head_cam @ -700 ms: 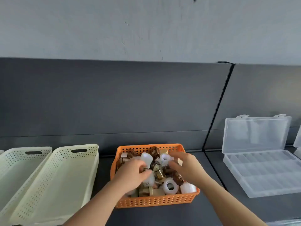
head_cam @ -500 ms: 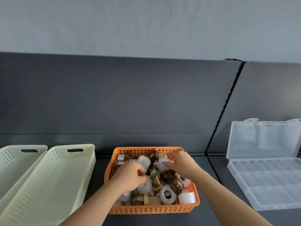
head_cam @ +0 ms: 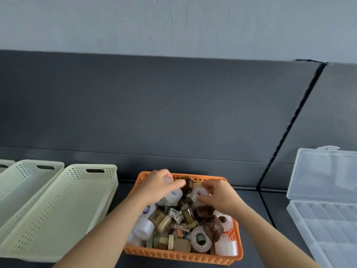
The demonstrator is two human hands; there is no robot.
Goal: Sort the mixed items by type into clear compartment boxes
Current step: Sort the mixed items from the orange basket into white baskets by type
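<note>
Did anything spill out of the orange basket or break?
No, nothing stands out. The jumbled pieces all sit inside the orange basket, where the left hand grips a white roll and the right hand pinches a white ring. The cream trays sit level; the clear compartment box lies open.

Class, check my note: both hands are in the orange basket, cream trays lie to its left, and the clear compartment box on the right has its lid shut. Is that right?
Not quite: the head view shows the clear compartment box with its lid raised open, not shut. Left hand and right hand are in the orange basket, cream trays to its left.
</note>
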